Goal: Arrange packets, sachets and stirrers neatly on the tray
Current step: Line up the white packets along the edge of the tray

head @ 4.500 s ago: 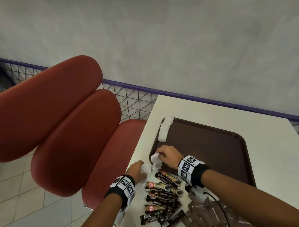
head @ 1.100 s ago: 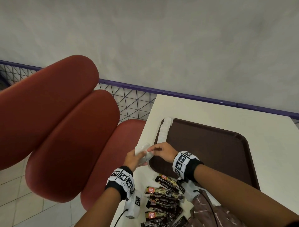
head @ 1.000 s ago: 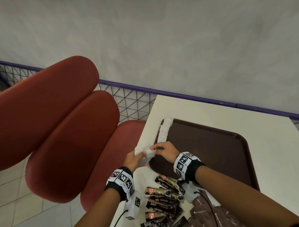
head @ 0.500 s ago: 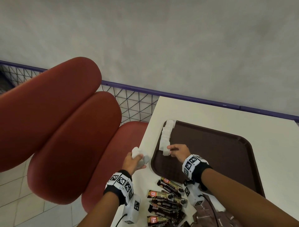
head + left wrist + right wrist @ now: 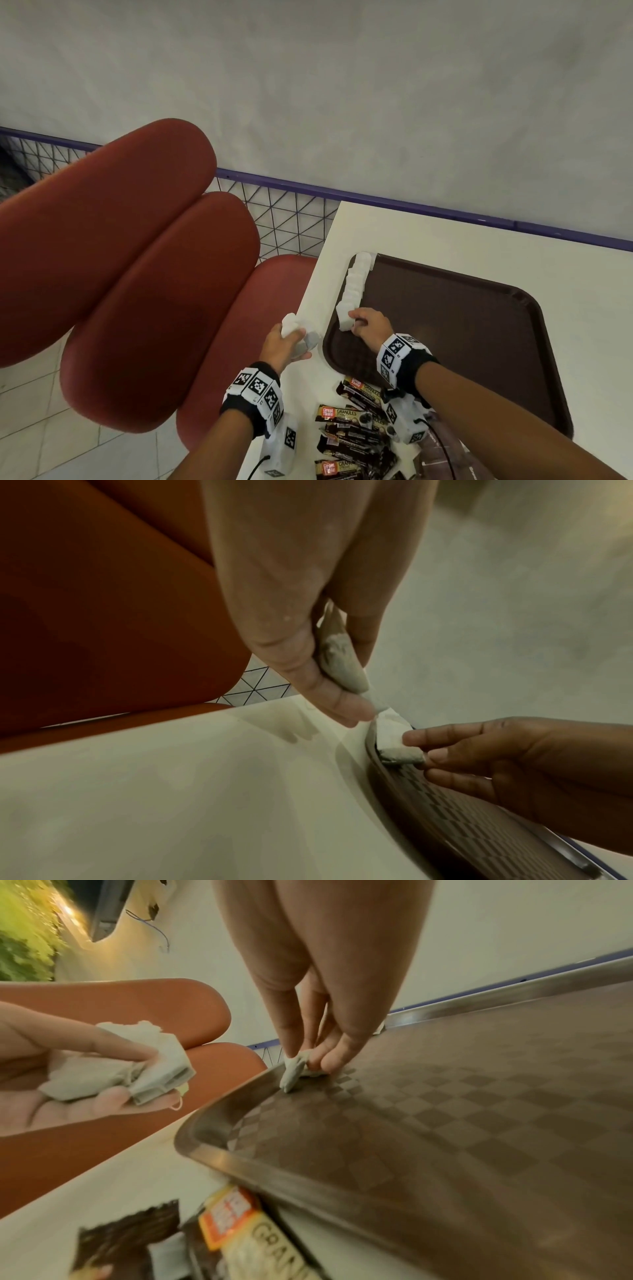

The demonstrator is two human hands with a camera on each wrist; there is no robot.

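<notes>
A brown checkered tray [image 5: 462,329] lies on the white table. A row of white sachets [image 5: 354,284] lines its left rim. My right hand [image 5: 368,325] pinches one white sachet [image 5: 293,1070] at the near end of that row, its edge on the tray floor [image 5: 479,1096]. My left hand [image 5: 286,342] hovers at the table's left edge and grips a small bunch of white sachets [image 5: 143,1069]. In the left wrist view the bunch [image 5: 342,661] shows between thumb and fingers, close to the right hand's sachet [image 5: 394,748].
Dark coffee stick packets [image 5: 352,428] lie in a loose pile on the table [image 5: 445,233] in front of the tray. Red padded seats [image 5: 137,274] stand left of the table. A purple rail with wire mesh [image 5: 291,219] and a grey wall run behind.
My right hand took a sachet from the left hand's bunch and carried it onto the tray at the near end of the row. The row of sachets has grown longer.
</notes>
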